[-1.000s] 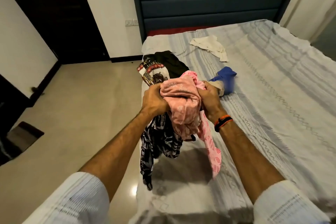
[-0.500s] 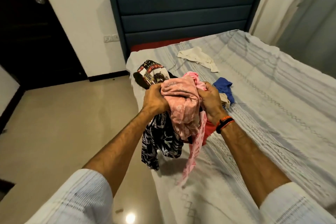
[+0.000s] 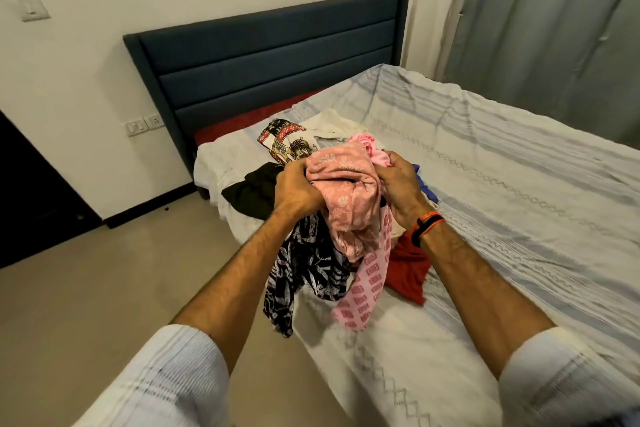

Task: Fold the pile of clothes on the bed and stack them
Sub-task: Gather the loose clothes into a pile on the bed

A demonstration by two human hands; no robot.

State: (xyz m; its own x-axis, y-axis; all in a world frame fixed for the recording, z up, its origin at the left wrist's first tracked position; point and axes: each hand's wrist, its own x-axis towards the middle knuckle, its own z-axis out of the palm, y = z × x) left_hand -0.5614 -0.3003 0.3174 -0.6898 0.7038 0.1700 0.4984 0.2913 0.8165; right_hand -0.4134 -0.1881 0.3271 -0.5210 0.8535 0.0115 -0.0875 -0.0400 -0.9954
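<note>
Both hands grip one bundle of clothes above the bed's left side. My left hand [image 3: 297, 188] and my right hand [image 3: 398, 184] squeeze a salmon-pink flowered garment [image 3: 346, 198] from either side. A black-and-white leaf-print cloth [image 3: 304, 270] and a pink patterned strip [image 3: 363, 288] hang down from the bundle. A red garment [image 3: 408, 267] lies on the sheet under my right wrist. Beyond the hands lie a black garment [image 3: 252, 191], an elephant-print cloth [image 3: 287, 140], a cream garment [image 3: 332, 123] and a blue piece [image 3: 427, 189], mostly hidden.
The bed [image 3: 519, 184] has a pale blue-and-white striped cover and a dark blue headboard [image 3: 270, 59] against the wall. Beige floor [image 3: 104, 288] lies to the left, a dark door [image 3: 27, 191] at far left, and grey curtains [image 3: 554, 10] at the right.
The view has swung right and closer to the bed. The bundle stays gripped in both hands and has come lower over the sheet; the red garment now shows beneath it.
</note>
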